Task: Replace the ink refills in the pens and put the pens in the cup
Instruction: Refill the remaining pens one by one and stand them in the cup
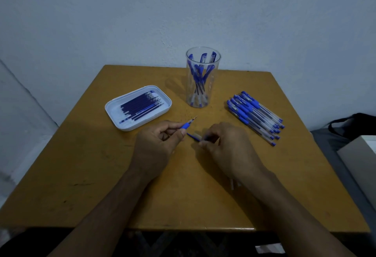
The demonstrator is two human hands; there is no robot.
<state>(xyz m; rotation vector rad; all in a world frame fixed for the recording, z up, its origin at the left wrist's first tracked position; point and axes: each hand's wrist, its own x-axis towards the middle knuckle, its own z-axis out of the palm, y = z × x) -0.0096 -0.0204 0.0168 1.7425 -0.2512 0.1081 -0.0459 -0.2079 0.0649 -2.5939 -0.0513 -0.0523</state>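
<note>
My left hand [158, 140] pinches a pen's blue grip section [185, 126] with its metal tip pointing up and right. My right hand [225, 145] curls round a pen barrel part [193, 136]; its blue end pokes out toward the left hand. The two pieces are apart. A clear cup [201, 77] holding several blue pens stands at the table's back centre. A white tray [138, 107] of dark ink refills lies at the left. A pile of blue pens [255, 115] lies at the right.
The wooden table [101, 175] stands against a pale wall. A small whitish piece [232, 184] lies half hidden under my right wrist. A black bag [354, 124] and a grey box [362, 155] sit off the table's right edge.
</note>
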